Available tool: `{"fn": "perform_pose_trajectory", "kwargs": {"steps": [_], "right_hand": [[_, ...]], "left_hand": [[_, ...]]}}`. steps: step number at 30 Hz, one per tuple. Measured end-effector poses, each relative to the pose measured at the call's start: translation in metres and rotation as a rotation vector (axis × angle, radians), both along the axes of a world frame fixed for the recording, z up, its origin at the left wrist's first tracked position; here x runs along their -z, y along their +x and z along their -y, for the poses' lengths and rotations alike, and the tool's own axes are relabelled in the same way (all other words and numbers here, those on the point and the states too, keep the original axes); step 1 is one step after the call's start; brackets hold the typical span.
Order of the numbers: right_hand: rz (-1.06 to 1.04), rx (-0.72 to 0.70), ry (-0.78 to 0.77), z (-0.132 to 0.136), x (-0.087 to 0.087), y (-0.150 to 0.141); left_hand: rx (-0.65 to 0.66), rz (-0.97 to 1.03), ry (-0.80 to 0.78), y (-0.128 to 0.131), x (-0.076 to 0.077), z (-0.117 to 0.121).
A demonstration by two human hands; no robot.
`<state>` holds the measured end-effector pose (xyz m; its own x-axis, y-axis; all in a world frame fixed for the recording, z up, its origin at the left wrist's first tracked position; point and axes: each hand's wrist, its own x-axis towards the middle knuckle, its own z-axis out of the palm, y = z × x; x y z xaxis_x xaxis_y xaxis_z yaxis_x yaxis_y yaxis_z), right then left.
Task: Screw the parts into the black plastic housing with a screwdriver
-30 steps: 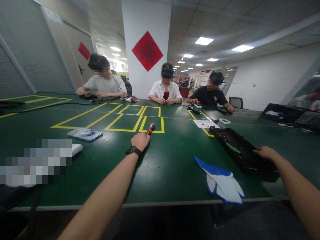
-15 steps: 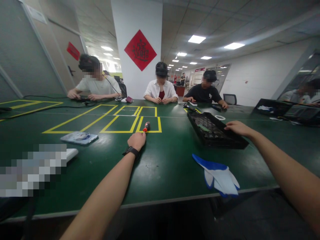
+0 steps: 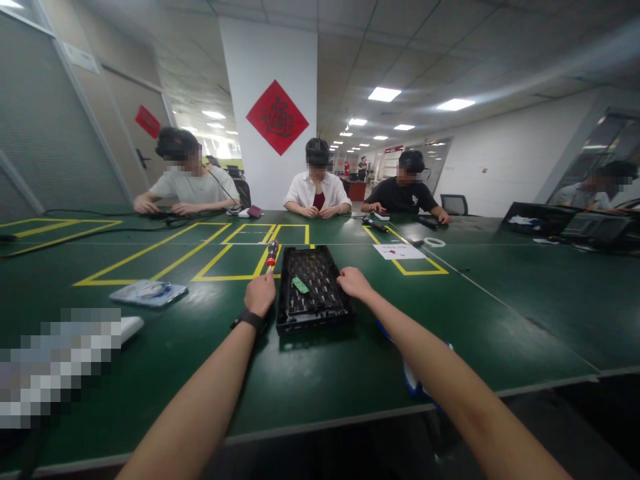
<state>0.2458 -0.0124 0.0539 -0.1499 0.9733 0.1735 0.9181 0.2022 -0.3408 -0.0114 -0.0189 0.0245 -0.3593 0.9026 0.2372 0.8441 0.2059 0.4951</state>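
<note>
A black grid tray (image 3: 313, 313) lies on the green table (image 3: 320, 373) straight in front of me, with a small green part (image 3: 301, 285) resting in it. My right hand (image 3: 353, 283) grips the tray's right rim. To the tray's left, my left hand (image 3: 260, 294), with a dark watch on its wrist, is closed around a red-handled screwdriver (image 3: 272, 253) that points away from me. Under my right forearm lies a blue-and-white glove (image 3: 411, 377), mostly hidden.
Yellow tape boxes (image 3: 235, 257) mark the table ahead. A plastic-wrapped packet (image 3: 148, 293) lies at the left, a white paper sheet (image 3: 399, 251) and a tape ring (image 3: 435, 242) at the right. Three people sit across the table; another sits far right.
My right hand has slid the black tray from the right side of the table leftward to the middle, beside my left hand. The left hand has kept its hold on the screwdriver.
</note>
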Motion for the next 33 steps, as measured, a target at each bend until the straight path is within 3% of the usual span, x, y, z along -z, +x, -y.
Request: {"fn": "perform_pose_trajectory", "kwargs": {"steps": [7, 13, 17, 20, 22, 28, 31, 33], "right_hand": [[0.018, 0.023, 0.01, 0.007, 0.014, 0.006], [-0.003, 0.052, 0.142, 0.023, -0.002, 0.004], [-0.385, -0.217, 0.257, 0.033, -0.009, -0.001], [-0.742, -0.438, 0.134, 0.036, -0.005, -0.011], [-0.941, -0.485, 0.054, 0.036, -0.002, -0.018], [-1.406, -0.422, -0.011, 0.032, -0.006, -0.026], [-1.508, -0.236, 0.103, 0.02, -0.007, -0.011], [-1.385, -0.064, 0.151, 0.01, -0.004, 0.004]], "left_hand": [[0.068, -0.003, 0.192, 0.012, -0.005, 0.006], [0.236, -0.03, 0.348, 0.023, -0.012, 0.014], [0.554, -0.074, 0.375, 0.032, -0.017, 0.021], [0.705, -0.124, 0.362, 0.04, -0.023, 0.029], [0.75, -0.141, 0.359, 0.044, -0.028, 0.035], [0.86, -0.05, 0.29, 0.051, -0.035, 0.041], [0.778, 0.019, 0.337, 0.047, -0.03, 0.035], [0.7, 0.003, 0.395, 0.041, -0.023, 0.027]]}}
